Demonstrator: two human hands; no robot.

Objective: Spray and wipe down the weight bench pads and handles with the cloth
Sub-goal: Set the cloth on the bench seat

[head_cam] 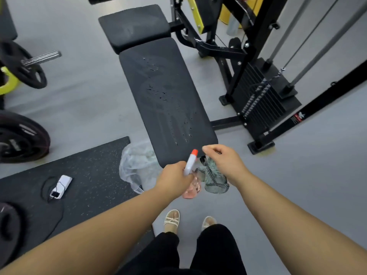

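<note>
A black weight bench runs away from me: its long pad (164, 100) is speckled with wet droplets, and a shorter seat pad (135, 26) lies beyond it. My left hand (174, 177) grips a spray bottle (191, 162) with a white neck, an orange-red nozzle and a pinkish body, held just off the near end of the long pad. My right hand (224, 161) holds a green cloth (213, 178) with a black-and-white woven edge. The cloth hangs below that hand, beside the bottle.
A crumpled clear plastic bag (137, 165) lies on the floor left of the bench end. A cable machine with a weight stack (260, 96) stands to the right. Weight plates (21, 135) and a dark rubber mat (69, 175) with a white device (61, 185) lie left.
</note>
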